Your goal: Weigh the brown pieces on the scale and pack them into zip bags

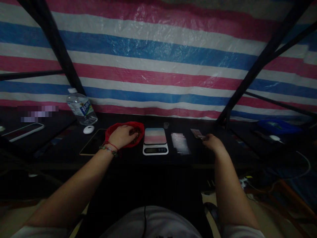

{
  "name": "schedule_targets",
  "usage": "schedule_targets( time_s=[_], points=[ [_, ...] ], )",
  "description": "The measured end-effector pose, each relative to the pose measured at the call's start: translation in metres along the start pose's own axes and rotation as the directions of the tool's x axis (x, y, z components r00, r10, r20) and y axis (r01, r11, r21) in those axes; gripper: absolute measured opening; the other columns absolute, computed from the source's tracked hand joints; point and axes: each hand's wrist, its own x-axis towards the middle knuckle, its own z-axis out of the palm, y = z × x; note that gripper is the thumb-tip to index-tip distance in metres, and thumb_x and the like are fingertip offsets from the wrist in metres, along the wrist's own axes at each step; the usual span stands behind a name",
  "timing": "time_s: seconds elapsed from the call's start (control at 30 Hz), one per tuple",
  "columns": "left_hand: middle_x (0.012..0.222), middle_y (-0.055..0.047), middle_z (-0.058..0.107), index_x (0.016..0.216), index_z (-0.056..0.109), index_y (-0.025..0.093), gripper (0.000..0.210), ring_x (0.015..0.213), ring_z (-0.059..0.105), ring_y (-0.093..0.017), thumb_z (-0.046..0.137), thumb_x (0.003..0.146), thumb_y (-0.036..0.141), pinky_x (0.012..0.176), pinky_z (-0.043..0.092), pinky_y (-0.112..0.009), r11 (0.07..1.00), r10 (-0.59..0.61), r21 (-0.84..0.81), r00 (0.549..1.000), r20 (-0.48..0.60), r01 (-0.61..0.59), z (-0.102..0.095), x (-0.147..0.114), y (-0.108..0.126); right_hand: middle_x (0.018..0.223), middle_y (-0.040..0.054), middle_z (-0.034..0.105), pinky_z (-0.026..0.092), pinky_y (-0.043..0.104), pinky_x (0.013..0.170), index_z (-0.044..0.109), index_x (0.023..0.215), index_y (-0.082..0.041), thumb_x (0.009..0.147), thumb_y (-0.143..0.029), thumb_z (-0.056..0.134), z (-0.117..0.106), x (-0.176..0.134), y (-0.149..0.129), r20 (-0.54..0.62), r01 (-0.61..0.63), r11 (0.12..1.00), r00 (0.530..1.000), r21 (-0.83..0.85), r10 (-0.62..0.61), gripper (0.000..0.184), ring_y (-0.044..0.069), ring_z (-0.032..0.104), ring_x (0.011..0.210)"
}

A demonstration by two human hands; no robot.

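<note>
My left hand [122,136] reaches into a red bag [114,127] with its mouth spread wide. Small brown pieces [136,136] lie inside, too small to name; the thumb stands apart from the curved fingers among them, and some fingertips are hidden. At the right, my right hand [212,142] pinches the edge of a small clear plastic bag [196,133] with brown contents, low over the black table. Between the hands sits a white digital scale [155,150], its platform reflecting the striped sheet. A stack of clear zip bags [180,143] is nearest to my right hand's left side.
Behind the scale stands a tiny clear cup [166,125]. A tablet or phone [93,142], a white earbud case [88,129] and a plastic bottle [81,107] are on the left. Dark metal posts [61,49] frame the table [170,162] before a striped sheet [158,66].
</note>
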Motion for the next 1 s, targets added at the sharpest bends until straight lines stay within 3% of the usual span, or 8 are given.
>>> schedule_targets(
  time_s=[0.1,0.27,0.37,0.5,0.63,0.8,0.9,1.0],
  points=[
    [0.1,-0.007,0.066,0.097,0.066,0.018,0.042,0.089,0.06,-0.021,0.042,0.084,0.051,0.08,0.043,-0.03,0.956,0.059,-0.28,0.994,-0.089,-0.082,-0.001,-0.016,0.028,0.095,0.01,0.067,0.047,0.029,0.069,0.056,0.118,-0.016,0.069,-0.019,0.059,-0.014,-0.027,-0.043,0.029,0.258,0.934,0.962,0.248,-0.273,0.05,0.02,0.063,0.078],
    [0.077,-0.004,0.065,0.081,0.063,0.015,0.041,0.067,0.059,-0.015,0.045,0.083,0.052,0.063,0.045,-0.026,0.668,0.191,-0.744,0.971,0.143,-0.022,0.014,-0.036,0.067,0.115,0.0084,0.06,0.044,0.034,0.088,0.053,0.122,-0.019,0.072,-0.014,0.056,-0.011,-0.094,-0.131,-0.068,0.677,0.587,0.679,0.443,-0.731,0.05,0.019,0.057,0.099],
    [0.068,-0.002,0.061,0.076,0.058,0.014,0.041,0.055,0.055,-0.011,0.048,0.081,0.053,0.05,0.039,-0.022,0.471,0.198,-0.873,0.949,0.244,0.126,0.024,-0.048,0.072,0.114,0.0079,0.059,0.043,0.036,0.091,0.052,0.124,-0.021,0.073,-0.01,0.056,-0.002,-0.129,-0.163,-0.025,0.778,0.42,0.487,0.467,-0.873,0.052,0.019,0.055,0.103],
    [0.058,0.002,0.054,0.074,0.056,0.013,0.036,0.047,0.048,-0.007,0.06,0.076,0.048,0.045,0.033,-0.02,0.268,0.187,-0.928,0.931,0.312,0.257,0.03,-0.06,0.062,0.105,0.0063,0.059,0.046,0.034,0.088,0.052,0.124,-0.024,0.076,-0.005,0.052,0.007,-0.148,-0.177,-0.022,0.808,0.313,0.372,0.499,-0.928,0.052,0.018,0.055,0.098],
    [0.065,-0.001,0.06,0.076,0.058,0.012,0.031,0.049,0.049,-0.007,0.065,0.073,0.042,0.047,0.035,-0.019,0.159,0.206,-0.929,0.909,0.362,0.334,0.028,-0.062,0.057,0.11,0.0069,0.056,0.044,0.037,0.091,0.05,0.127,-0.026,0.076,-0.003,0.049,0.015,-0.145,-0.176,-0.069,0.817,0.309,0.389,0.486,-0.919,0.056,0.019,0.053,0.102],
    [0.073,-0.005,0.065,0.072,0.059,0.011,0.029,0.052,0.053,-0.007,0.061,0.077,0.04,0.046,0.033,-0.018,0.232,0.18,-0.929,0.926,0.332,0.288,0.027,-0.06,0.061,0.107,0.0076,0.057,0.044,0.036,0.087,0.056,0.112,-0.021,0.078,-0.01,0.05,0.019,-0.144,-0.176,-0.188,0.777,0.449,0.569,0.442,-0.8,0.036,0.019,0.053,0.101],
    [0.066,-0.003,0.063,0.072,0.059,0.012,0.03,0.05,0.053,-0.008,0.059,0.077,0.042,0.045,0.032,-0.018,0.281,0.146,-0.925,0.941,0.305,0.256,0.029,-0.061,0.065,0.08,0.002,0.06,0.043,0.026,0.066,0.059,0.088,-0.018,0.082,-0.025,0.056,0.016,-0.152,-0.181,-0.035,0.694,0.533,0.624,0.484,-0.781,0.01,0.014,0.055,0.072],
    [0.061,-0.001,0.06,0.071,0.06,0.013,0.031,0.052,0.052,-0.009,0.06,0.076,0.044,0.049,0.038,-0.02,0.314,0.189,-0.93,0.947,0.259,0.191,0.032,-0.063,0.07,0.068,-0.0009,0.058,0.036,0.022,0.057,0.058,0.074,-0.017,0.079,-0.036,0.062,0.017,-0.161,-0.186,0.12,0.658,0.578,0.604,0.482,-0.788,0.02,0.01,0.051,0.06]
  ],
)
